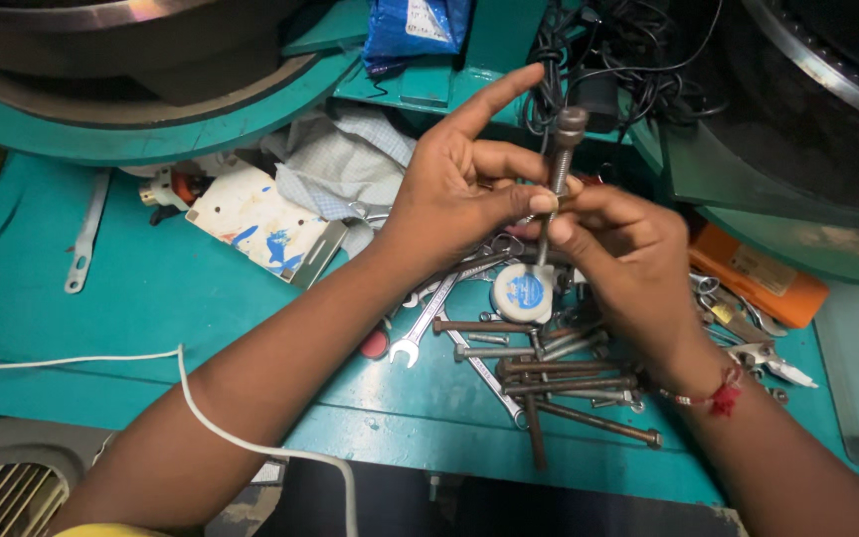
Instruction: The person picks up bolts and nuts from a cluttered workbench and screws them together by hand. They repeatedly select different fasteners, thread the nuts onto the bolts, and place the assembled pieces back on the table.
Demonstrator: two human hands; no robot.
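A threaded steel bolt [562, 149] stands upright between both of my hands, its head at the top. My left hand [459, 184] pinches the threaded shank with thumb and fingers, the index finger stretched out. From the right, my right hand [623, 254] grips the lower part of the same bolt. Just below hangs a small round roll of white thread-seal tape [523, 292] with a blue centre, and a thin strip runs from it up to the bolt. Under my hands, several long rusty bolts [569, 383] and open-end spanners [428, 318] lie on the teal bench [151, 288].
A checked cloth [345, 164] and a paint-stained white card [256, 219] lie at the back. An orange case [763, 278] and pliers [773, 360] sit to the right. A flat spanner [85, 239] rests at far left. A white cable [191, 398] crosses my left forearm. Black wires [613, 50] hang behind.
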